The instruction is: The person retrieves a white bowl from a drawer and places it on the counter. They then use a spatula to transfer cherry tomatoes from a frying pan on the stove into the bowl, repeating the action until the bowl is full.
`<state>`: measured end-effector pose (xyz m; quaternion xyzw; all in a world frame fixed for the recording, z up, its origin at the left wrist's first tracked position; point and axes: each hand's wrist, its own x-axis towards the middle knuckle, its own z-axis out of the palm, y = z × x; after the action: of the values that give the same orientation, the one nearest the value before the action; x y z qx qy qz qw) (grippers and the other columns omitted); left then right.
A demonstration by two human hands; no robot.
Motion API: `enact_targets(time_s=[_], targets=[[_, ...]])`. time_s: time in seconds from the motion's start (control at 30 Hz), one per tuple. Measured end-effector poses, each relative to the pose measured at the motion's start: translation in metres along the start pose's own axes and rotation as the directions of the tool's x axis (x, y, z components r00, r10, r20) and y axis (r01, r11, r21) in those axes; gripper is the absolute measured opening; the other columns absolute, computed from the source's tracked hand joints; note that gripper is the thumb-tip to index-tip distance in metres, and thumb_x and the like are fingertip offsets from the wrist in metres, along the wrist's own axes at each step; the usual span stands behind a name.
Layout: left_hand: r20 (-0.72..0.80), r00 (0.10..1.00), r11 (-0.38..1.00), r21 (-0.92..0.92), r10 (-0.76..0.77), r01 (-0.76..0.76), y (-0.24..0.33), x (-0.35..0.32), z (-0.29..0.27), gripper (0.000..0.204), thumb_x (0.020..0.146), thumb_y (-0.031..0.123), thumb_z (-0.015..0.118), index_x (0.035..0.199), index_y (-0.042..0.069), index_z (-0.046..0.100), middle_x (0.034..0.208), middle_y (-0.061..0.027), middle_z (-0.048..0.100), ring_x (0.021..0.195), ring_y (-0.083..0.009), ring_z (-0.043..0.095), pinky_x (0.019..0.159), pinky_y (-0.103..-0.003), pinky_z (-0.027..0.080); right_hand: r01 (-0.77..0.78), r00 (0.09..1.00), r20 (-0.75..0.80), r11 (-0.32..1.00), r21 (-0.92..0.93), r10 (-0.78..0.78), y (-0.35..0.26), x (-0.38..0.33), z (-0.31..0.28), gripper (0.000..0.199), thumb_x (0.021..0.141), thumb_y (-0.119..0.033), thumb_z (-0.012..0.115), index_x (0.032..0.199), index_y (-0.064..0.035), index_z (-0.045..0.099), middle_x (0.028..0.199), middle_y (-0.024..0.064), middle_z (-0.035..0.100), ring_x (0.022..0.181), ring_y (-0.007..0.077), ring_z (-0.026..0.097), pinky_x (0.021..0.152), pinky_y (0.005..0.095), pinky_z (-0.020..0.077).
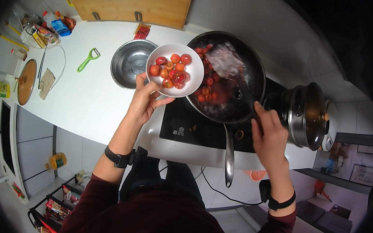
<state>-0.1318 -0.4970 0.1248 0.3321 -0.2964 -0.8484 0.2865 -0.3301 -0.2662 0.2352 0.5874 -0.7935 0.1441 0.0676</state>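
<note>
- So the left hand (146,98) is reaching up from the lower edge, the forearm leaning slightly right. Its fingers are closing around the near-left rim and side of a white, round, smooth bowl (196,69), so it's a firm hold, with some of the grip hiding behind the bowl.
- That bowl is hovering in view between a round silvery metal basin (119,63) and the pan, overlapping the edges of both. I can't tell if it's touching either. Being round, it's showing no long axis; its mouth is facing up toward the head camera.
- Inside it, glossy red round fruits (179,76) are sitting in a loose pile.
- The right hand (268,129) is coming in from the lower right, forearm angling up and left, fingers curling closed around the dark handle of a silvery-headed utensil (241,82).
- The utensil's long axis is running diagonally: handle end at the hand, head pointing up-left over the pan. The head is blurring, so I can't make out its exact shape.
- Underneath, a big dark round pan (253,62) is sitting on a black flat cooktop (179,120), its long grey metal handle (228,159) pointing toward the person. More red fruits (206,91) are lying in its left side.
</note>
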Motion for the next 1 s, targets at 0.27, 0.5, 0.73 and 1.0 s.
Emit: enact_targets(time_s=[0.27, 0.5, 0.73, 1.0], targets=[[-0.051, 0.998, 0.999, 0.018, 0.038, -0.037, 0.007, -0.006, -0.026, 0.047, 0.08, -0.001, 0.052, 0.119, 0.009, 0.028, 0.117, -0.0214, 0.046, 0.104, -0.0335, 0.062, 0.07, -0.042, 0.065, -0.089, 0.915, 0.399, 0.995, 0.05, 0.061, 0.086, -0.02, 0.013, 0.032, 0.081, -0.003, 0.064, 0.113, -0.0047, 0.062, 0.097, 0.0158, 0.065, 0.082, 0.0365, 0.063, 0.071, 0.0429, 0.0512], [-0.111, 0.993, 0.999, 0.025, 0.029, -0.027, 0.006, -0.005, -0.048, 0.051, 0.079, 0.0, 0.053, 0.124, 0.01, 0.029, 0.125, -0.0199, 0.039, 0.105, -0.0391, 0.061, 0.071, -0.043, 0.065, -0.148, 0.864, 0.501, 0.972, 0.181, 0.038, 0.11, -0.009, 0.041, 0.034, 0.083, -0.003, 0.063, 0.117, -0.0047, 0.062, 0.102, 0.0143, 0.066, 0.091, 0.033, 0.064, 0.077, 0.0398, 0.0517], [-0.074, 0.997, 0.999, 0.041, -0.002, 0.005, -0.001, 0.001, -0.05, 0.045, 0.081, 0.0, 0.05, 0.119, 0.011, 0.028, 0.115, -0.0207, 0.047, 0.102, -0.0327, 0.063, 0.069, -0.041, 0.065, -0.203, 0.875, 0.482, 0.942, 0.266, 0.052, 0.102, 0.007, 0.084, 0.036, 0.083, -0.005, 0.063, 0.119, -0.0043, 0.06, 0.104, 0.0154, 0.065, 0.092, 0.033, 0.065, 0.079, 0.0388, 0.0514], [-0.083, 0.996, 0.998, 0.056, -0.012, 0.017, 0.004, 0.001, -0.048, 0.045, 0.08, -0.001, 0.049, 0.118, 0.011, 0.028, 0.117, -0.0205, 0.046, 0.102, -0.033, 0.063, 0.07, -0.042, 0.065, -0.134, 0.913, 0.404, 0.98, 0.149, 0.063, 0.097, 0.004, 0.095, 0.031, 0.083, 0.002, 0.058, 0.114, -0.0032, 0.06, 0.105, 0.0162, 0.064, 0.102, 0.0367, 0.059, 0.09, 0.0435, 0.0446]])
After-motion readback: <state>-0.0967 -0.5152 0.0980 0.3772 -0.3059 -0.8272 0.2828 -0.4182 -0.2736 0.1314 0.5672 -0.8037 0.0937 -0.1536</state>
